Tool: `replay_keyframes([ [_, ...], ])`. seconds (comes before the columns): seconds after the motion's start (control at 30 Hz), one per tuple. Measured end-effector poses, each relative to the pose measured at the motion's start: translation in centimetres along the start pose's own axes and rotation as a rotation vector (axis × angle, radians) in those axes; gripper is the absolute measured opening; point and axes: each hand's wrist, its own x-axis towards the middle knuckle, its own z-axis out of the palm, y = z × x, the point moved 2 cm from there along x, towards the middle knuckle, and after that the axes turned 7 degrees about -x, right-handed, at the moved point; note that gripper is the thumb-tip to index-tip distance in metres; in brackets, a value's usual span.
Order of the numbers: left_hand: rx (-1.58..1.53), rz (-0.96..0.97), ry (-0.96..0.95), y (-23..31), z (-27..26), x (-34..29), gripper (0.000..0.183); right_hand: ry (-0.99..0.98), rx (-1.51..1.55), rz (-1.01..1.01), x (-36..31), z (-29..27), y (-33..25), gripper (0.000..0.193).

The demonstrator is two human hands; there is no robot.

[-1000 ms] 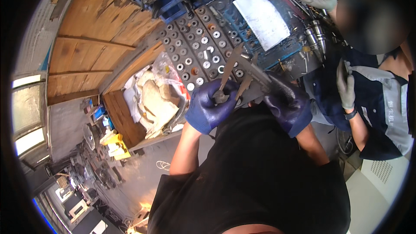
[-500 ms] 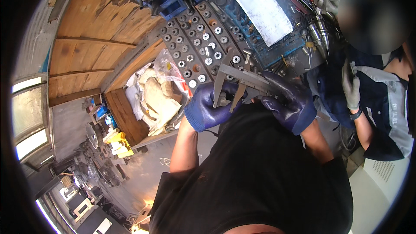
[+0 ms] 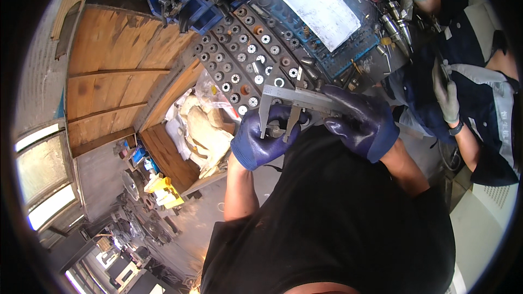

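A steel vernier caliper (image 3: pixel 311 99) is gripped at its beam by my right hand (image 3: pixel 362 125), in a dark purple coated glove. Its long jaws reach down to the left and stand apart. My left hand (image 3: pixel 257 141), in the same kind of glove, has its fingers curled round a small metal part (image 3: pixel 274 130) at the jaws. Fingers and jaws hide much of that part, and whether both jaws touch it I cannot tell. Just beyond my hands is a dark rack (image 3: pixel 243 88) with rows of round slotted collets. One loose metal cylinder (image 3: pixel 258 67) lies on them.
A white sheet (image 3: pixel 320 15) lies over a blue tray at the back. Tool holders (image 3: pixel 393 32) lie to its right. Blue bins (image 3: pixel 201 13) stand far left, and a wooden box (image 3: pixel 171 155) holds cloths. At right, a co-worker's gloved hand (image 3: pixel 448 103) holds a dark flat object.
The view has shifted and turned slightly. The caliper sits more level, its jaws still around the part. The co-worker's far arm now shows at the upper right, where a blurred round shape was.
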Motion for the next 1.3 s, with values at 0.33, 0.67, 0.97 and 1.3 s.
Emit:
replay_keyframes([
  [0.33, -0.027, -0.074, 0.009, 0.0, 0.3, 0.2, 0.021, 0.073, -0.005, 0.014, -0.1, 0.0, 1.3, 0.059],
  [0.67, 0.573, 0.461, -0.016, 6.1, -7.5, 10.7, 0.032, 0.132, 0.388, 0.523, -3.9, -0.1, 6.2, 0.052],
  [0.97, 1.384, 0.694, -0.064, 8.5, -16.4, 31.5, 0.024, 0.160, 0.496, 0.596, -5.3, 1.0, 7.6, 0.054],
  [1.3, 1.770, 0.262, 0.005, 5.2, -15.5, 35.2, 0.030, 0.220, 0.401, 0.677, -6.5, -2.1, 7.7, 0.053],
])
